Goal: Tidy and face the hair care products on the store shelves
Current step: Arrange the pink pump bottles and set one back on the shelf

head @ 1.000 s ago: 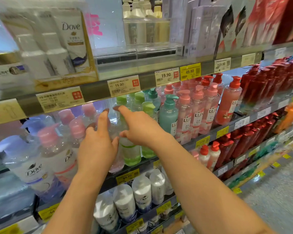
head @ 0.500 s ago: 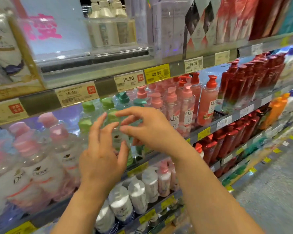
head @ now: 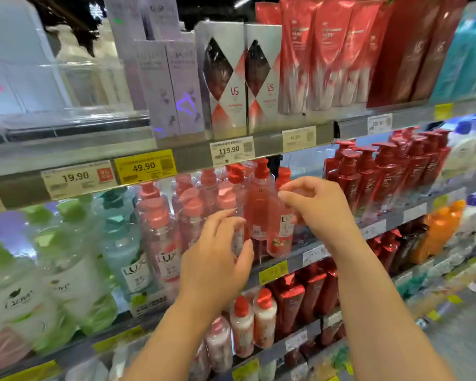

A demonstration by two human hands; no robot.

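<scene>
The left hand (head: 215, 259) reaches up with loose, slightly bent fingers holding nothing, just short of the pink Lux pump bottles (head: 259, 207), while the right hand (head: 318, 207) hovers beside it, fingers curled and empty, before those bottles.

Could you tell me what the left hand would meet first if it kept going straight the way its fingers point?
Most likely the pink-capped Lux bottle just beyond the left hand, though blur leaves depth unclear.

head cam | faces forward, slightly down | close to shelves (head: 259, 158) | single view
</scene>
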